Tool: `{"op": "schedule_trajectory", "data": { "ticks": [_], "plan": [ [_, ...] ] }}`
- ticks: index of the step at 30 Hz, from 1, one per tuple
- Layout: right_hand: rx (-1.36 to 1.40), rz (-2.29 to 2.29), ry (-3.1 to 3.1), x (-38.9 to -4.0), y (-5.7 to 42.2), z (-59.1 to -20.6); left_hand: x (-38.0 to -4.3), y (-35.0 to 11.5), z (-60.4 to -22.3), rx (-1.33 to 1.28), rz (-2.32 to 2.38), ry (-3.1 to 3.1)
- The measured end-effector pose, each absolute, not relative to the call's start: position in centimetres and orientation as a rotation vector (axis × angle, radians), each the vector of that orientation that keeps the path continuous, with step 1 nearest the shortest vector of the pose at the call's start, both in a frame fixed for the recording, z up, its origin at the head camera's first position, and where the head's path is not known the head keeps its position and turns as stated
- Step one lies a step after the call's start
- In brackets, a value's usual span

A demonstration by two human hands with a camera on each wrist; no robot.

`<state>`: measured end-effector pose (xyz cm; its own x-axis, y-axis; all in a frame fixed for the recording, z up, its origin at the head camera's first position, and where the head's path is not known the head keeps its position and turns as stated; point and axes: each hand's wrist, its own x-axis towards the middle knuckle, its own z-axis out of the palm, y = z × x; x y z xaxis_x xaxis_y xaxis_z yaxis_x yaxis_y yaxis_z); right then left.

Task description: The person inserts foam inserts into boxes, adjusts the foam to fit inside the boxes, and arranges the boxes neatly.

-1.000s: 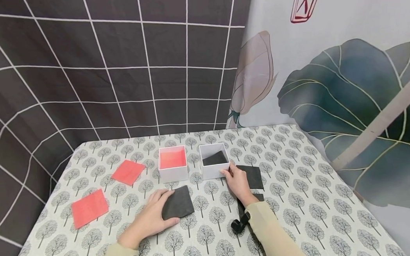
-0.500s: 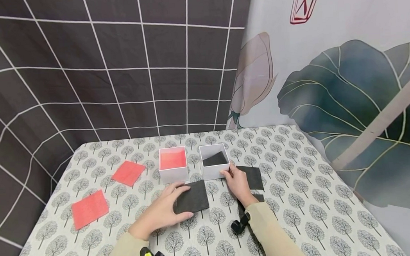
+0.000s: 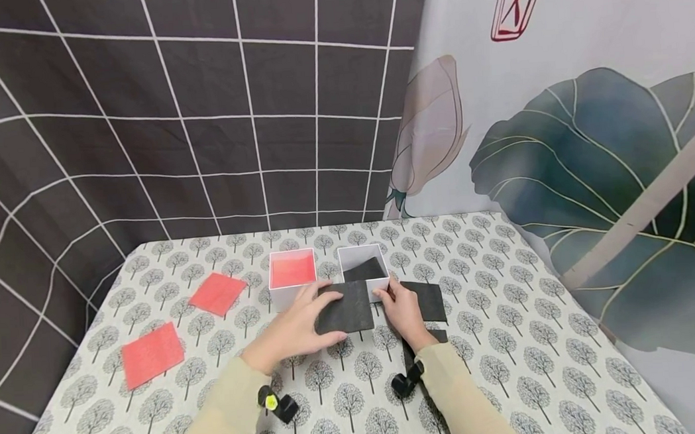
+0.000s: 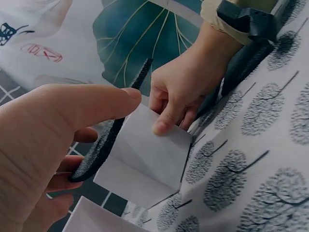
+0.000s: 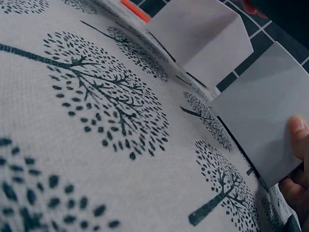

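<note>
In the head view my left hand (image 3: 294, 323) pinches a black felt square (image 3: 353, 309) by its left edge, thumb on the near side. The square hangs tilted just in front of the right white box (image 3: 360, 253), covering much of that box's front wall. Another black square (image 3: 364, 270) lies inside this box. My right hand (image 3: 403, 310) grips the box at its front right corner; the left wrist view shows the thumb (image 4: 166, 118) on the front wall. The felt (image 4: 104, 147) appears edge-on there, between thumb and fingers of my left hand (image 4: 43, 130).
Left of the gripped box stands a second white box (image 3: 286, 296) with red material inside. Two red squares, a farther one (image 3: 217, 293) and a nearer one (image 3: 152, 354), lie at the left. Black squares (image 3: 427, 300) lie beside and partly under my right arm.
My left hand has carried the black felt square right and away from me, up to the front of the right box. The right hand has stayed on the box.
</note>
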<state>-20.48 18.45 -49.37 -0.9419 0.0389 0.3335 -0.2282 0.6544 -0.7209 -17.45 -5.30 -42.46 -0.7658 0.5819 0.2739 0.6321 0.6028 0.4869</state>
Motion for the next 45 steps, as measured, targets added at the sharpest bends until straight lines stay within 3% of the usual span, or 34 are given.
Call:
{"op": "schedule_trajectory", "data": {
  "ticks": [22,45],
  "plan": [
    [0.157,1.247,-2.574,-20.4,18.5,-50.3,-24.6,-1.2,-41.7,-0.996,-0.827,-2.823],
    [0.178,1.182,-2.546,-20.7,18.6,-50.1,-26.0,0.4,-41.7,-0.94,-0.922,-2.964]
  ]
}}
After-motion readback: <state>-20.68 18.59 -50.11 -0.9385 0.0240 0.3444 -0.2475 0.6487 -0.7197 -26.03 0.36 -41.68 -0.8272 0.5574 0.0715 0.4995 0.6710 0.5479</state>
